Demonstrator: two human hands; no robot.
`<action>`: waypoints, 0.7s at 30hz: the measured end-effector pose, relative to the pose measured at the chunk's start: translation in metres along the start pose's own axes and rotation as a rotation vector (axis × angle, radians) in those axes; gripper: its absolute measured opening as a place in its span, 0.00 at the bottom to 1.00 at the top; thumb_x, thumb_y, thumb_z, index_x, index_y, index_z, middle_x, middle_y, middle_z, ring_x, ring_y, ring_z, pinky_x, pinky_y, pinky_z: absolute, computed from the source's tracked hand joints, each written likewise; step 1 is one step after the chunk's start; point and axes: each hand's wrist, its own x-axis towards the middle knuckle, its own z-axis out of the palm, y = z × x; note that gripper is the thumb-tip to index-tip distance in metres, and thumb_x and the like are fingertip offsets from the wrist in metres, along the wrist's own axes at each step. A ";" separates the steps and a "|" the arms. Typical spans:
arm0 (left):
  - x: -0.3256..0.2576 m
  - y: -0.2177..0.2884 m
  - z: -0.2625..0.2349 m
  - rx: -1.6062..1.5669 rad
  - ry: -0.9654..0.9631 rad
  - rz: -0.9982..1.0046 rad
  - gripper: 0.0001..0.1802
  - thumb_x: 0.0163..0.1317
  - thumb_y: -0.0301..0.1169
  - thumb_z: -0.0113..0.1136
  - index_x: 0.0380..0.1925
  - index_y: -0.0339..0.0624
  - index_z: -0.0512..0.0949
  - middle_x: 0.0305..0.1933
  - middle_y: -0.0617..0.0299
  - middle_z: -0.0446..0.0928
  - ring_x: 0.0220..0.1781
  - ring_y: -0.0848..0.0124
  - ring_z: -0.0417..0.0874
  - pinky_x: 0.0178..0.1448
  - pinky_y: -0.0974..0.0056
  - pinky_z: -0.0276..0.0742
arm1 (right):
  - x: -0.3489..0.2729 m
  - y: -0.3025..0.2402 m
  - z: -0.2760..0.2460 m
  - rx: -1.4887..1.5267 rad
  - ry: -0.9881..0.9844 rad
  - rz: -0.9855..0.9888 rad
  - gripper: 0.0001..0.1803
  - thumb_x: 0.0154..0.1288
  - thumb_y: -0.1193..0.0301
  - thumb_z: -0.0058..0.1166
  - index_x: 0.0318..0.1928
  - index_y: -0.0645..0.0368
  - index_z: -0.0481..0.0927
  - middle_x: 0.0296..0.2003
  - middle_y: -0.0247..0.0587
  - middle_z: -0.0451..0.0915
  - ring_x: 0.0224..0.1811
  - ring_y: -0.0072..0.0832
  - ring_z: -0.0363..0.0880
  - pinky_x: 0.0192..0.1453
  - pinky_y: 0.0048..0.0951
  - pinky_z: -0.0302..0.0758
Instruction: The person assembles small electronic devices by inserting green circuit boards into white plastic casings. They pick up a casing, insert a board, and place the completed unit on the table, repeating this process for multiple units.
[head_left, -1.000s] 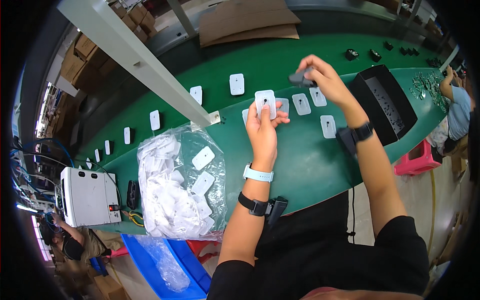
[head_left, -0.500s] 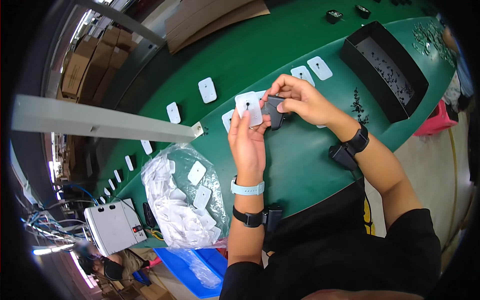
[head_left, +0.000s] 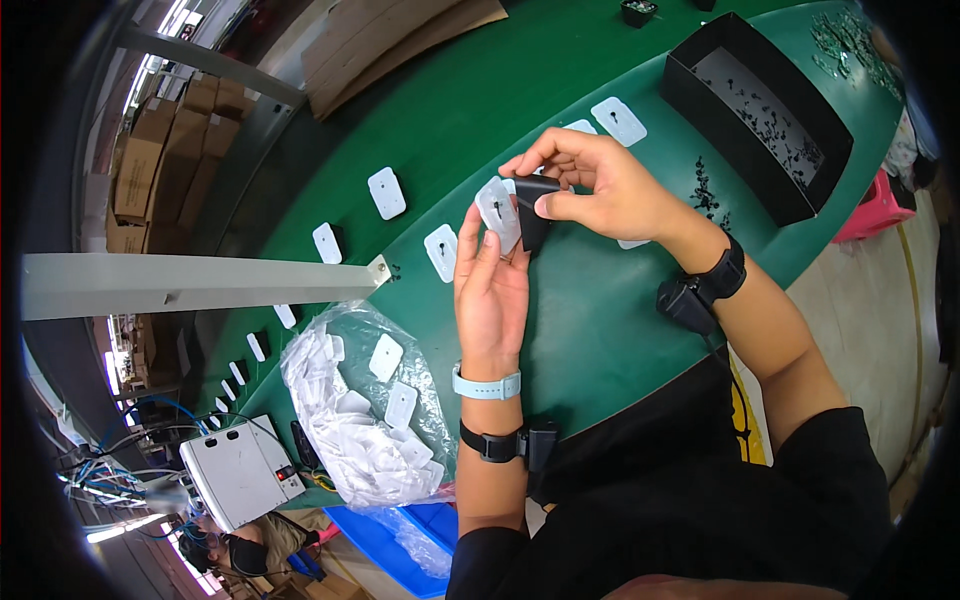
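The left forearm points from 6 toward 12 o'clock, its wrist nearly straight; the left hand shows its palm, gripping, thumb aimed at 12. The right forearm slants from 4 toward 11 o'clock, elbow bent. The right hand, at about half past 1 from the left hand, grips with bent fingers, its thumb toward 9 o'clock

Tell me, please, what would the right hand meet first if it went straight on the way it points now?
Most likely the white cover in the left hand: the right hand points leftward with the black part, at the cover's edge; whether they touch is unclear.
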 end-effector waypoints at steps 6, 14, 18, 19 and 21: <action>-0.002 -0.005 -0.005 0.081 -0.004 -0.004 0.23 0.73 0.27 0.54 0.66 0.38 0.69 0.64 0.56 0.74 0.66 0.66 0.74 0.72 0.57 0.68 | -0.001 0.000 0.003 -0.119 0.001 -0.005 0.15 0.56 0.81 0.61 0.46 0.62 0.79 0.46 0.41 0.84 0.37 0.18 0.79 0.37 0.21 0.75; -0.005 -0.002 -0.008 0.178 -0.017 0.009 0.21 0.69 0.24 0.58 0.62 0.33 0.74 0.59 0.57 0.77 0.60 0.69 0.77 0.67 0.61 0.70 | -0.002 -0.005 0.002 -0.170 -0.048 -0.023 0.14 0.57 0.82 0.62 0.45 0.61 0.81 0.55 0.47 0.81 0.45 0.22 0.80 0.40 0.22 0.75; -0.005 -0.002 -0.008 0.212 -0.009 0.040 0.20 0.68 0.22 0.59 0.59 0.33 0.76 0.56 0.57 0.79 0.56 0.71 0.78 0.62 0.65 0.72 | -0.003 -0.002 0.002 -0.106 -0.051 -0.043 0.14 0.58 0.81 0.63 0.46 0.62 0.82 0.56 0.47 0.80 0.47 0.23 0.79 0.43 0.24 0.76; -0.005 -0.002 -0.008 0.222 -0.006 0.049 0.19 0.68 0.22 0.60 0.59 0.32 0.77 0.56 0.57 0.79 0.55 0.72 0.78 0.60 0.66 0.72 | -0.003 -0.003 0.002 -0.102 -0.058 -0.057 0.14 0.58 0.81 0.64 0.46 0.63 0.82 0.57 0.47 0.79 0.48 0.23 0.79 0.44 0.24 0.77; -0.005 -0.001 -0.010 0.231 0.000 0.072 0.19 0.66 0.18 0.60 0.57 0.30 0.78 0.57 0.54 0.78 0.58 0.68 0.79 0.64 0.63 0.73 | -0.003 -0.006 0.002 -0.110 -0.074 -0.070 0.14 0.59 0.82 0.64 0.46 0.63 0.82 0.58 0.47 0.78 0.49 0.24 0.79 0.46 0.25 0.78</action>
